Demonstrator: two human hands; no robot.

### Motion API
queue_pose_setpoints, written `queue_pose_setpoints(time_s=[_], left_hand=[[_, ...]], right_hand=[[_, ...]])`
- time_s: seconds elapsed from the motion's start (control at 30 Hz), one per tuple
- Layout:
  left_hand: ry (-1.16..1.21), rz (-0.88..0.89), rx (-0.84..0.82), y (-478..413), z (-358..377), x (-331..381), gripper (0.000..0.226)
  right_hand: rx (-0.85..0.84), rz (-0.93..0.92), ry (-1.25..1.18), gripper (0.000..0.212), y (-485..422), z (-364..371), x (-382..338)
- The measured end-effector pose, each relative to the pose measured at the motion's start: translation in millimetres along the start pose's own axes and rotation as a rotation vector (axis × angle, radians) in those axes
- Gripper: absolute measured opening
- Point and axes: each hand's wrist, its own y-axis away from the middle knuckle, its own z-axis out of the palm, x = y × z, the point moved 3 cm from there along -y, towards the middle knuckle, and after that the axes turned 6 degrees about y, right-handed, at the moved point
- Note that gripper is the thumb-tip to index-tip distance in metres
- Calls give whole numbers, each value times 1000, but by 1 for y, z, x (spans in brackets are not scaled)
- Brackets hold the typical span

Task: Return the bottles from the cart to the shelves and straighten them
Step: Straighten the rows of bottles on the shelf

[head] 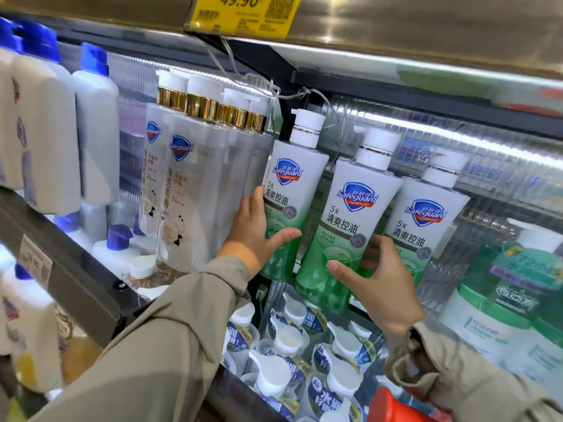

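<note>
Three green bottles stand in a row on the shelf (85,287), labels facing me, and I have a hand on two of them. The left green bottle (289,190) sits just right of my left hand (259,236): the fingers reach round its far left side and the thumb lies across the front, so it is gripped low on the body. My right hand (374,278) holds the middle green bottle (344,226) lower still, with the thumb on the front and the fingers curled round its right flank, into the gap beside the right green bottle (426,220), which no hand touches.

All three long axes run upward, the caps leaning to the right in my view and roughly parallel. Each held bottle rises up and away from its grip, so I judge that any squaring-up will be a twist from the base. The left and middle bottles are just beside each other; I cannot tell whether they touch.

Further left stand clear bottles (189,184), and I count four gold collars. A yellow price tag (243,13) hangs above.
</note>
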Motion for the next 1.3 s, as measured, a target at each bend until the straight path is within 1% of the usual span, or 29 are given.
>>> queue_pose_setpoints(time_s=[0.13,0.23,0.33,0.8,0.93,0.97,1.03,1.13,1.17,1.23,1.3], left_hand=[[-1,43,17,2,0,-4,96],[-49,75,-44,5,-2,-8,105],[-65,85,-83,5,-3,-11,112],[-81,59,-93,2,-1,-11,112],[-135,4,-75,10,-2,-10,112],[-155,-29,-91,16,-3,-6,111],[-222,-121,-196,30,-6,1,109],[-244,-218,-323,48,-16,12,95],[-267,-241,-374,56,-20,19,91],[-316,-237,-497,77,-28,38,83],[-262,-198,-559,96,-35,58,68]], right_hand=[[-15,10,-31,47,-2,0,1],[-13,64,-126,44,-5,-1,6],[-5,69,-150,43,-7,-1,10],[-22,132,-193,50,-7,-2,5],[-26,192,-177,56,-4,-1,6],[-28,212,-179,55,-2,-1,4],[-36,251,-184,53,3,-3,0],[-53,325,-120,58,9,-12,-6],[-79,356,-128,55,10,-15,-8],[-182,403,-194,41,16,-25,-15],[-286,411,-233,27,28,-42,-24]])
